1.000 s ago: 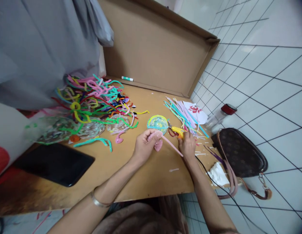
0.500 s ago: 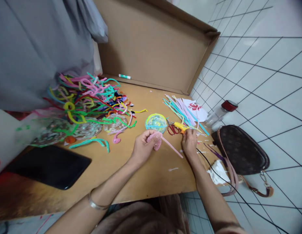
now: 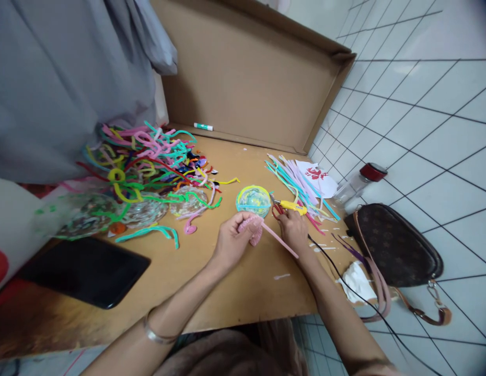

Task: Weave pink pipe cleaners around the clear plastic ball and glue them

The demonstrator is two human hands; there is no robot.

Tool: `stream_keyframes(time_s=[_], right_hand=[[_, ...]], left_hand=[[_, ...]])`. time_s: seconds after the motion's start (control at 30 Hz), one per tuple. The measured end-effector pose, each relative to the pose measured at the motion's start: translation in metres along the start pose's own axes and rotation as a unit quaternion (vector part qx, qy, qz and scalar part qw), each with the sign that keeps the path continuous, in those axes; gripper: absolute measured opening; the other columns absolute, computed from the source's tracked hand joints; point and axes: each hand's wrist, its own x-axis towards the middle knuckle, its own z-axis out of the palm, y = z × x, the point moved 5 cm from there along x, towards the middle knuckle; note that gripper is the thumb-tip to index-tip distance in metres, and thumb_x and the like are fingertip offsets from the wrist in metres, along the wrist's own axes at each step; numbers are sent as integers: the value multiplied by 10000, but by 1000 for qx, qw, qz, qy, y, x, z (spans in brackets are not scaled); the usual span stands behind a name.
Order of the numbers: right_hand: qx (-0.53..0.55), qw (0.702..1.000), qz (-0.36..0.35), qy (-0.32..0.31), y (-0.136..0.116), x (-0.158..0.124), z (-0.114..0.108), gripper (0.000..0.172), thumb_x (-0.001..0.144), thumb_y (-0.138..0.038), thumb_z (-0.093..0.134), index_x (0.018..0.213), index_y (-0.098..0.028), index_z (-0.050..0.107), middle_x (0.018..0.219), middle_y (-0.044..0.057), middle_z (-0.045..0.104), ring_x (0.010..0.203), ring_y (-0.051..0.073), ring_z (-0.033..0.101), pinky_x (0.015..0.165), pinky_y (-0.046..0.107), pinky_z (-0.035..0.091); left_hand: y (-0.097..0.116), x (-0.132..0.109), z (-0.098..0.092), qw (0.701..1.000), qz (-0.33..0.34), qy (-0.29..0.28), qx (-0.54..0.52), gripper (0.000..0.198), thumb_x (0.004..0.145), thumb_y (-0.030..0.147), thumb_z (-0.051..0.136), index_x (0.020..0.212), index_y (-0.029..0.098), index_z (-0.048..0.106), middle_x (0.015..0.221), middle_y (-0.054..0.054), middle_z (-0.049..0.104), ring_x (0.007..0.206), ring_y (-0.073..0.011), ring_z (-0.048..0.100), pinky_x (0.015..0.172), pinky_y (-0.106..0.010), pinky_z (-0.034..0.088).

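Note:
Pinched in my left hand point(image 3: 234, 237) is a pink coil of pipe cleaner point(image 3: 255, 234), its straight end sticking out to the lower right. My right hand point(image 3: 293, 228) is at the red-handled scissors point(image 3: 277, 209) and the yellow glue gun point(image 3: 293, 207), with its fingers curled down; what they grip is hidden. A black cord runs from beside that hand. Just beyond my left hand lies a round disc point(image 3: 253, 200) with a yellow rim and a blue band. Loose pastel pipe cleaners point(image 3: 301, 183) lie behind the glue gun.
A tangled heap of coloured pipe cleaners point(image 3: 149, 156) and a black tablet point(image 3: 88, 271) are on the left. On the right are a bottle point(image 3: 356, 185), a brown bag point(image 3: 394, 245) and white tissue point(image 3: 357, 282). A cardboard sheet point(image 3: 246, 73) stands behind; grey cloth hangs at upper left.
My right hand has moved left from the glue gun's far end to the scissors' handles. The glue gun now lies more level. My left hand still holds the pink coil.

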Motion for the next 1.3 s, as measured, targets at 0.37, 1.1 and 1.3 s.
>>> stream_keyframes(time_s=[0.37, 1.1, 1.3], right_hand=[[285, 953, 8, 97, 10, 1, -21, 196, 930, -221, 406, 855, -206, 587, 895, 77, 597, 883, 223, 554, 794, 353, 429], [545, 809, 216, -45, 5, -50, -36, 399, 872, -557, 479, 710, -202, 563, 682, 24, 602, 638, 182, 553, 618, 326, 460], [597, 744, 258, -152, 5, -51, -20, 682, 557, -379, 818, 1157, -153, 585, 686, 4, 670, 608, 204, 628, 581, 332, 491]], left_hand=[[-1, 3, -2, 1000, -9, 7, -13, 290, 811, 424, 665, 751, 152, 584, 555, 12, 588, 485, -97, 518, 520, -230, 403], [-9, 7, -14, 998, -19, 65, 16, 340, 726, 469, 733, 717, 145, 627, 527, 38, 532, 484, -83, 466, 523, -214, 390], [-7, 10, -17, 997, -4, 80, -17, 357, 730, 478, 735, 712, 136, 636, 576, 29, 540, 511, -70, 449, 521, -206, 365]])
